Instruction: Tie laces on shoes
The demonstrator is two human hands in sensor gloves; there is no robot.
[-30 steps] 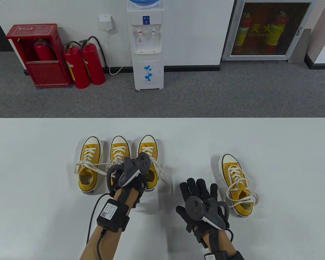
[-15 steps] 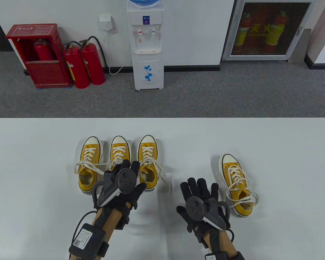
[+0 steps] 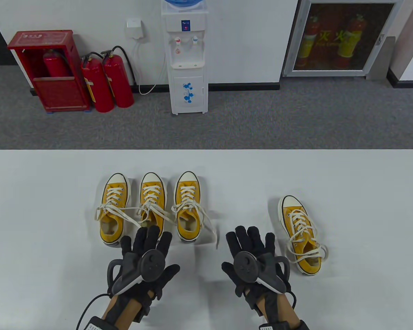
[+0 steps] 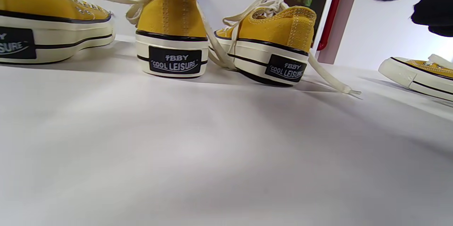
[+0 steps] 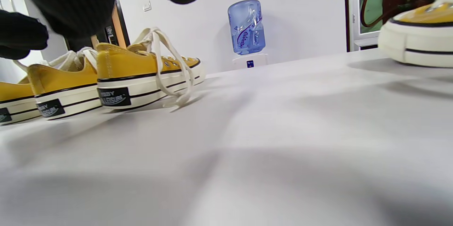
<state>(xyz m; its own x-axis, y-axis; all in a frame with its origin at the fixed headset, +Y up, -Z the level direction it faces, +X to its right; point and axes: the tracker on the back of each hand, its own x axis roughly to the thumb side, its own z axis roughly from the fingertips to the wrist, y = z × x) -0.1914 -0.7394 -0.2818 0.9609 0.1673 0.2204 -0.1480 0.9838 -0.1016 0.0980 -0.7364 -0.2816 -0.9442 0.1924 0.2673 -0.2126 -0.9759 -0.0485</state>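
A: Where do the shoes lie from the hands?

B: 3 shoes (image 3: 151, 206) stand in a row just beyond the left hand (image 3: 143, 263), heels toward the person, toes pointing away, so each long axis runs straight ahead. The 4th shoe (image 3: 301, 233) sits apart, beside the right hand (image 3: 253, 263), toe angled slightly left.

A: Which hand is nearer the work?

B: The left one is nearest the middle shoe; its fingertips (image 3: 148, 233) reach almost to that heel. The right one is nearer the lone shoe and the loose lace end (image 3: 211, 228) trailing from the row's right shoe.

A: Are they holding anything?

B: No. Both are flat, fingers spread, palms down over the counter (image 3: 38, 223), gripping nothing.

A: And the surroundings?

B: The counter is smooth and white. Behind it are grey carpet, a water dispenser (image 3: 187, 58) and red extinguishers (image 3: 106, 82) by the wall.
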